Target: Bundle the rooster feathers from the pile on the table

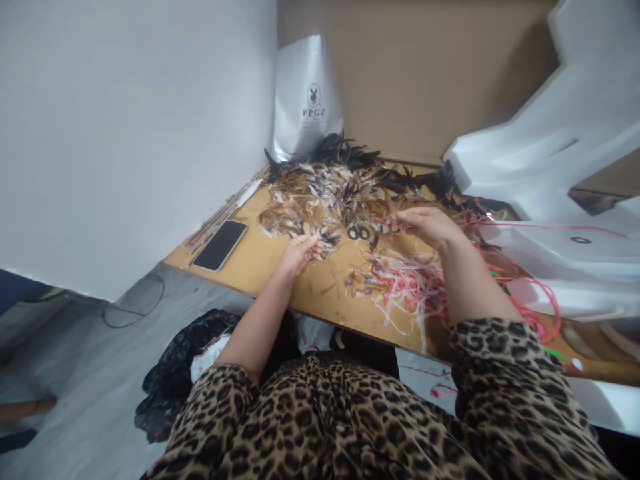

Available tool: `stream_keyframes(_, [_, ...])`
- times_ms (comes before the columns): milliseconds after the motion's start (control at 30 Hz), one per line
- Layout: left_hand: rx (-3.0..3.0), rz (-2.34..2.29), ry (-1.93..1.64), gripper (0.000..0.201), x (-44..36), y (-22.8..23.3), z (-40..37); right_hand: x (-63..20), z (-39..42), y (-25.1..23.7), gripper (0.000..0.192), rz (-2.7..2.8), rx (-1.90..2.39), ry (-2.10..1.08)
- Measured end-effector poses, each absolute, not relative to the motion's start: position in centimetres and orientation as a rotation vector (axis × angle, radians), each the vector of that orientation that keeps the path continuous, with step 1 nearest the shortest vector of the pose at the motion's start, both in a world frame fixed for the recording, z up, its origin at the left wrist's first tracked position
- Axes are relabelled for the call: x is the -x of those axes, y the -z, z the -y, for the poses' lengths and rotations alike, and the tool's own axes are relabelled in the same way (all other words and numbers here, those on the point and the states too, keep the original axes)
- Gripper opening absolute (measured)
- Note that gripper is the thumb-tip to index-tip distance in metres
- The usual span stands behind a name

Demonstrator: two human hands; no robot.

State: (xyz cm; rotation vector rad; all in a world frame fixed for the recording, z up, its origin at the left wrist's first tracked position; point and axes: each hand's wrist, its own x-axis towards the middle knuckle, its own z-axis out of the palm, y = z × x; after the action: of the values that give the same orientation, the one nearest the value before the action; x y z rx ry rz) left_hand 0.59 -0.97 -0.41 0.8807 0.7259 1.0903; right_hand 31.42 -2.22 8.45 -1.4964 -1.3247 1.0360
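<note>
A big heap of brown, white and black feathers point(330, 190) covers the far part of a wooden table point(260, 263). My left hand point(300, 252) rests at the heap's near edge, its fingers closed on a few feathers. Over to the right, my right hand point(425, 223) pinches a small bunch of feathers, held just above the table. Black-handled scissors point(361, 233) lie between the two hands. A tangle of red and white strips point(415, 287) lies under my right forearm.
A black phone point(221, 245) lies face up at the table's left corner, next to thin sticks along the edge. A silver bag point(306, 97) leans on the back wall. White foam blocks point(565, 173) crowd the right. A black plastic bag point(180, 370) sits on the floor.
</note>
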Motion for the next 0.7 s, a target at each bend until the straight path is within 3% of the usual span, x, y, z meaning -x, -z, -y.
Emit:
stream_keyframes(400, [-0.750, -0.547, -1.067, 0.009, -0.3, 0.0, 1.3, -20.6, 1.5, -8.0, 0.039, 1.192, 1.138, -1.132])
stream_keyframes(700, [-0.677, -0.569, -0.952, 0.002, 0.0, -0.4, 1.2, -15.7, 2.1, -5.9, 0.028, 1.469, 1.034, -0.946])
